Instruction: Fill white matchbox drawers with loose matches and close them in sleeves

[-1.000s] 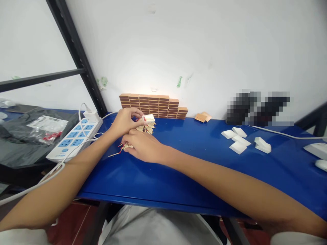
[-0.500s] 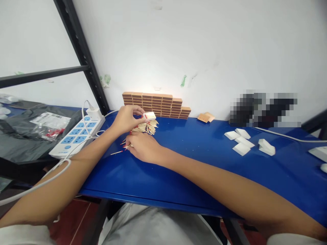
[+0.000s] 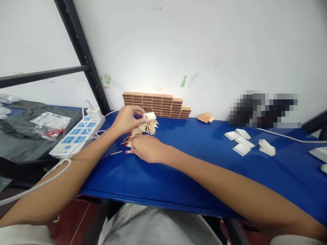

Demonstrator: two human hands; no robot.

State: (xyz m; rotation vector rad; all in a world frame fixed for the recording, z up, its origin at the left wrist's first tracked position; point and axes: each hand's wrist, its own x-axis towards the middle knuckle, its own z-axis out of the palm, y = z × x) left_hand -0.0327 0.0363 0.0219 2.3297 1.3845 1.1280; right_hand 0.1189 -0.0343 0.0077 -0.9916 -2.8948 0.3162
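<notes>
My left hand is raised a little above the blue table and pinches a small white matchbox tray with red-tipped matches in it. Under it lies a heap of loose matches. My right hand rests on the table at the near edge of the heap, fingers curled on a few matches. One stray match lies to the left of it.
A stacked wall of brown matchboxes stands against the wall, with two loose brown boxes beside it. Several white trays lie at the right. A white power strip with cable sits on the left, by a black shelf post.
The view shifted slightly. My right hand slid a little to the right along the heap's near edge, uncovering more matches. My left hand keeps the tray in place.
</notes>
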